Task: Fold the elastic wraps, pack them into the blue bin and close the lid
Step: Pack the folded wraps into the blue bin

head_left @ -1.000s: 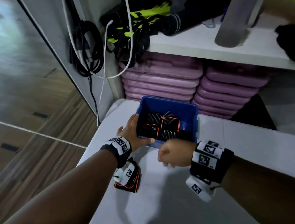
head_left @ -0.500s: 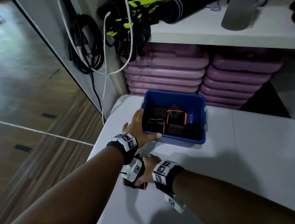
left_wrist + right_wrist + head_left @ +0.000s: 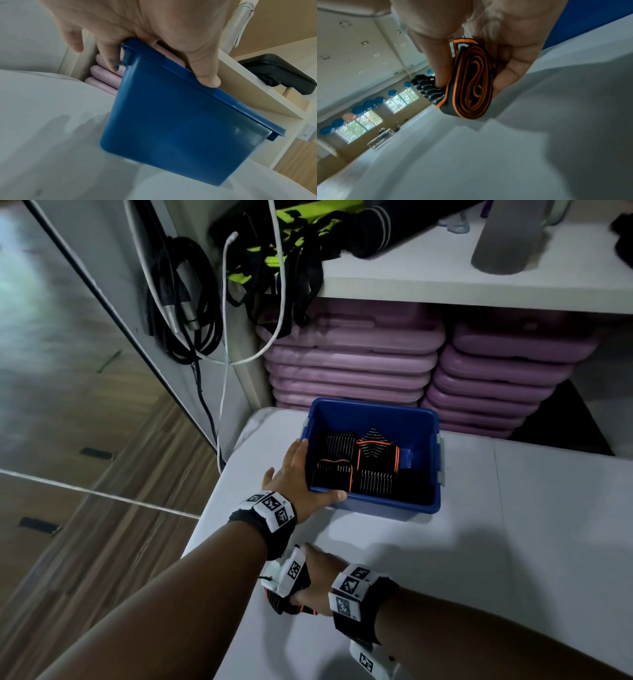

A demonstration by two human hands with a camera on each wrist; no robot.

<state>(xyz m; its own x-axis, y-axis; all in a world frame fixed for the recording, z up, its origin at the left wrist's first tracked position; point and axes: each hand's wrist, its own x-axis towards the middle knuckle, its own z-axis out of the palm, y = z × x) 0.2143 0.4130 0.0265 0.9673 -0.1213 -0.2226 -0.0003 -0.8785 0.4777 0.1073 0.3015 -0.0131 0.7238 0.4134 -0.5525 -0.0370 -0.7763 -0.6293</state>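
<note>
The blue bin (image 3: pixel 376 417) stands open on the white table (image 3: pixel 496 542), with several folded black-and-orange wraps (image 3: pixel 359 467) inside. My left hand (image 3: pixel 291 477) holds its near-left corner, thumb along the front rim and fingers along the left wall; the left wrist view shows that hand (image 3: pixel 171 27) on the bin (image 3: pixel 171 121) rim. Nearer to me, under my left forearm, my right hand (image 3: pixel 320 575) grips one more folded wrap (image 3: pixel 284 607). The right wrist view shows the right hand (image 3: pixel 513 40) pinching the wrap (image 3: pixel 471 83) between thumb and fingers, just above the table. No lid is in view.
Stacked purple mats (image 3: pixel 349 364) fill the space under a white shelf (image 3: pixel 445 282) right behind the bin. Black and white cables (image 3: pixel 185 302) hang at the left. The table's left edge drops to a wooden floor (image 3: pixel 85 405).
My right hand moved from in front of the bin to the left and toward me, under my left forearm, and took hold of the folded wrap there. The left hand stayed on the bin.
</note>
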